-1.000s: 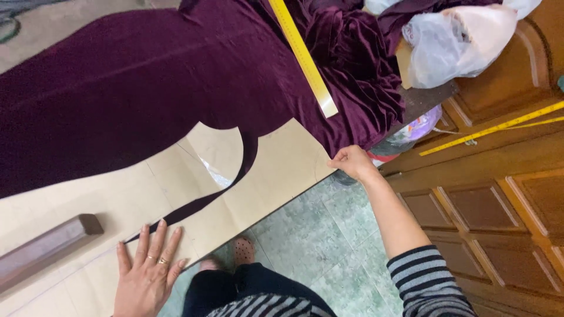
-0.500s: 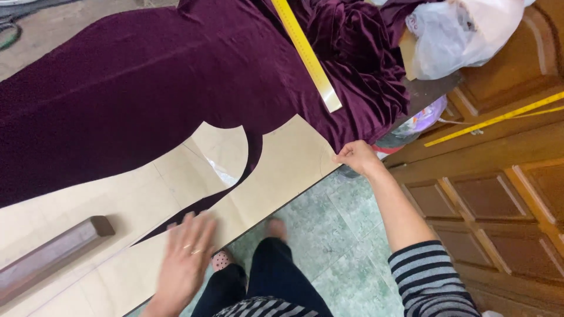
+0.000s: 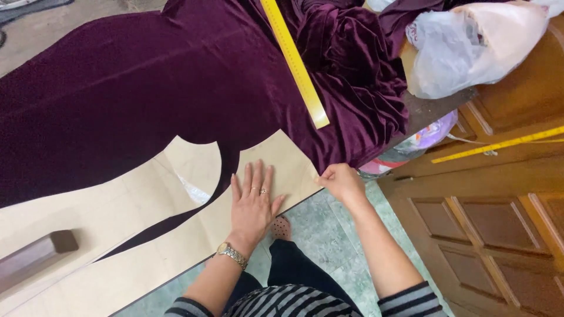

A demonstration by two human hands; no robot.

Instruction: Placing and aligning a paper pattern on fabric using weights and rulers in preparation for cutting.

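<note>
Head view: since half a second ago the left hand (image 3: 252,202) has slid up the table, away from the edge near the body, and now lies flat on the paper pattern piece (image 3: 176,235), fingers spread and pointing toward the fabric, rings on two fingers and a metal wristwatch (image 3: 231,253) on the wrist. The right hand (image 3: 341,181) has hardly shifted; it is curled at the pattern's corner on the table edge, thumb and fingertips pinching that corner where paper and cloth meet.

The pattern is stiff, matte, tan paper with a deep curved cutout, through which the dark purple velvet (image 3: 147,100) shows. The velvet is plush with a soft sheen, smooth where it lies spread over the table and bunched into deep folds at the far right. A long yellow ruler (image 3: 294,61) lies slantwise on the velvet, its end just beyond the pattern's upper edge. A dark wooden block (image 3: 35,258) rests on the paper at far left. Both forearms reach forward from striped sleeves.
</note>
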